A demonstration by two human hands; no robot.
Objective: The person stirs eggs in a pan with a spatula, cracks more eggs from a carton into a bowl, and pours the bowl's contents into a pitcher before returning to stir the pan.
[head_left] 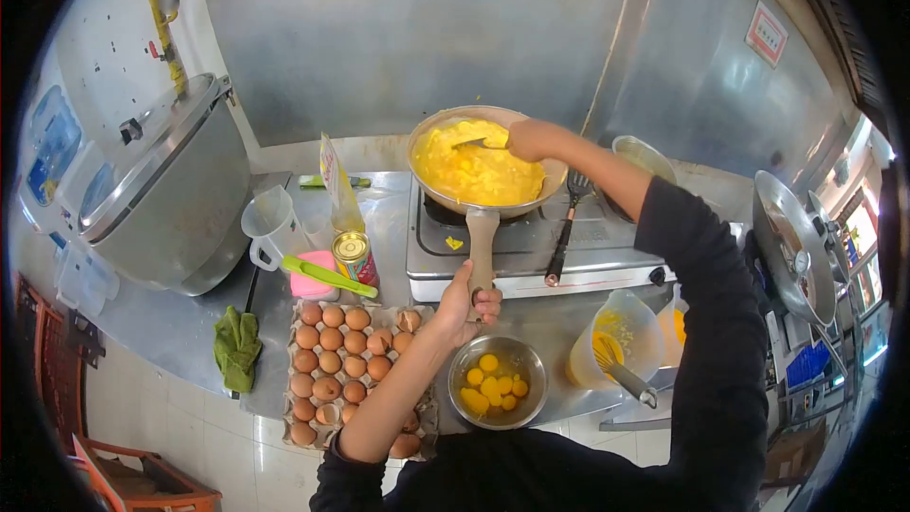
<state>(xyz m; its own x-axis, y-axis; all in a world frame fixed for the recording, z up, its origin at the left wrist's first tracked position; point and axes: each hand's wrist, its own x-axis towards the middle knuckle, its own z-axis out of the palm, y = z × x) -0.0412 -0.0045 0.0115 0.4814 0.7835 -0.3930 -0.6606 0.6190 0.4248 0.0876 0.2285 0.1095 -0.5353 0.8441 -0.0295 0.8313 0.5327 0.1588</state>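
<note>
My left hand (pixel 463 301) is wrapped round the light brown handle (pixel 482 246) of a frying pan (pixel 423 128) on the gas stove. Soft, partly set scrambled eggs (pixel 488 175) fill the pan. Above its right side, my right hand (pixel 538 141) grips a spatula (pixel 482 143) whose far end lies in the eggs; its exact shape is partly hidden. A steel bowl (pixel 540 389) with several raw yolks sits just below the pan handle. Under my left forearm is a carton tray of brown eggs (pixel 330 338), some of them cracked shells.
A black-handled slotted turner (pixel 561 246) lies across the stove (pixel 592 261). Right of the bowl stands a plastic jug (pixel 633 332) with beaten egg and a whisk (pixel 621 370). At left are a can (pixel 353 251), a clear jug (pixel 270 218), a green cloth (pixel 236 349) and a large cooker (pixel 180 199).
</note>
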